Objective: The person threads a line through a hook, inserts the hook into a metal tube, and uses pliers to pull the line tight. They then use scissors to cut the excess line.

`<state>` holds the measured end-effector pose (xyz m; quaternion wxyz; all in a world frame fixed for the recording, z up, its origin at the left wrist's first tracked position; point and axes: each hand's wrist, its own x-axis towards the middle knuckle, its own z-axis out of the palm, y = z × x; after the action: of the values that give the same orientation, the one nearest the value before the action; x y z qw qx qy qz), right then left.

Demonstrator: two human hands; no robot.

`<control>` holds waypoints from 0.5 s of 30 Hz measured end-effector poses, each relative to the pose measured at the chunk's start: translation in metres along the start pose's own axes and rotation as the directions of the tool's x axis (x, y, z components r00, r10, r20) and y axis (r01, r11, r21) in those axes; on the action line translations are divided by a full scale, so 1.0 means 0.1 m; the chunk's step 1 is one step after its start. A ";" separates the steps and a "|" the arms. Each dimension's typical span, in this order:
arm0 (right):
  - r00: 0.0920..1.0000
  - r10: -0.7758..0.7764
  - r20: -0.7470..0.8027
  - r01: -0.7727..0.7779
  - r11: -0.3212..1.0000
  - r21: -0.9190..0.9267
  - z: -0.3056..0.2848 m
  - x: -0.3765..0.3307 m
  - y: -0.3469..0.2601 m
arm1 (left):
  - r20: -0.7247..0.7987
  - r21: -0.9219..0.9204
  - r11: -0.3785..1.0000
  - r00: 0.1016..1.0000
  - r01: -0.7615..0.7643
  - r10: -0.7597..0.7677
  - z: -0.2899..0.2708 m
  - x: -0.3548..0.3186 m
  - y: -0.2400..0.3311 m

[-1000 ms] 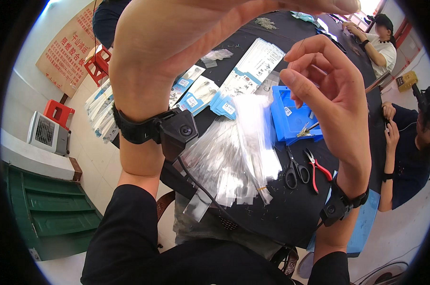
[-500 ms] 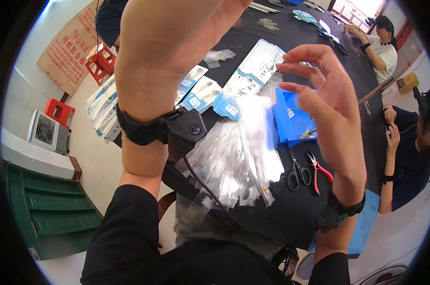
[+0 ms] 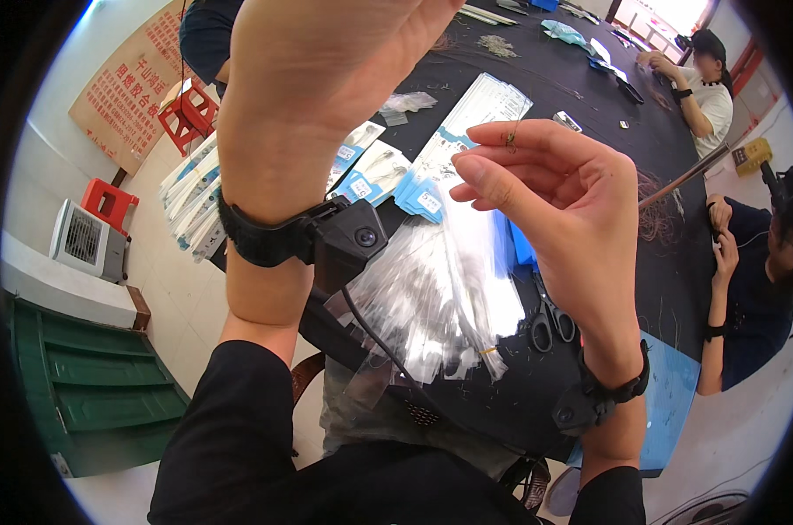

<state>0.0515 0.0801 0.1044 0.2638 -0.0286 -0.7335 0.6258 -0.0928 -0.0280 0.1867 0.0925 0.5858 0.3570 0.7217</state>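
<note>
1. Room: pale tiled floor (image 3: 171,306) on L. side, green door (image 3: 108,385) low L., wooden board (image 3: 129,83) w/ red writing upper L.
2. Black-covered table (image 3: 677,271) ran up thru middle of view; a few fine scraps on its surface.
3. Co-workers: dark-topped person (image 3: 755,324) far R., white-topped person (image 3: 710,109) upper R., part of a third person (image 3: 206,39) upper L.
4. Air cooler (image 3: 81,245) on L., nr red stool (image 3: 109,207).
5. L. hand (image 3: 326,70) raised, the main obstruction: w/ its forearm it hid part of tbl. Fingers out of frame at top; couldn't tell wide, narrow or holding.
6. R. hand (image 3: 571,192) over tbl, fingers curled, narrow gap betw. thumb & index tips.
7. Pile of see-through sleeves (image 3: 423,297) fanned on tbl, below & betw. hands.
8. Stack of white-and-blue cards (image 3: 480,109) just beyond sleeves, partly behind R. fingertips.
9. Blue tray (image 3: 521,245) mostly blocked by R. hand.
10. Scissors (image 3: 541,328) beside sleeves, nr R. wrist.
11. Wrist camera (image 3: 361,236) strapped on L. wrist, overlapping sleeves' edge.
12. Tangled fine strands (image 3: 659,214) R. of R. hand.
13. Smallest: greenish bit (image 3: 509,137) at R. index finger; couldn't tell if pinched.
</note>
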 end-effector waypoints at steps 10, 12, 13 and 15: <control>0.998 -0.066 0.018 0.064 0.995 0.082 0.00 0.02 0.04 | -0.002 -0.009 1.000 1.000 -0.006 0.006 0.03 0.02 -0.02; 0.997 -0.067 0.025 0.065 0.995 0.074 -0.01 0.02 0.04 | -0.002 -0.009 1.000 1.000 -0.006 0.006 0.04 0.02 -0.02; 0.998 -0.064 0.027 0.062 0.996 0.069 -0.02 0.02 0.04 | -0.001 -0.008 1.000 1.000 -0.006 0.006 0.04 0.03 -0.02; 0.998 -0.062 0.030 0.060 0.996 0.063 -0.04 0.02 0.03 | 0.001 -0.010 1.000 1.000 -0.006 0.006 0.05 0.04 -0.01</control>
<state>0.0503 0.0850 0.1028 0.2719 0.0118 -0.7184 0.6402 -0.0895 -0.0229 0.1890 0.0935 0.5869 0.3515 0.7234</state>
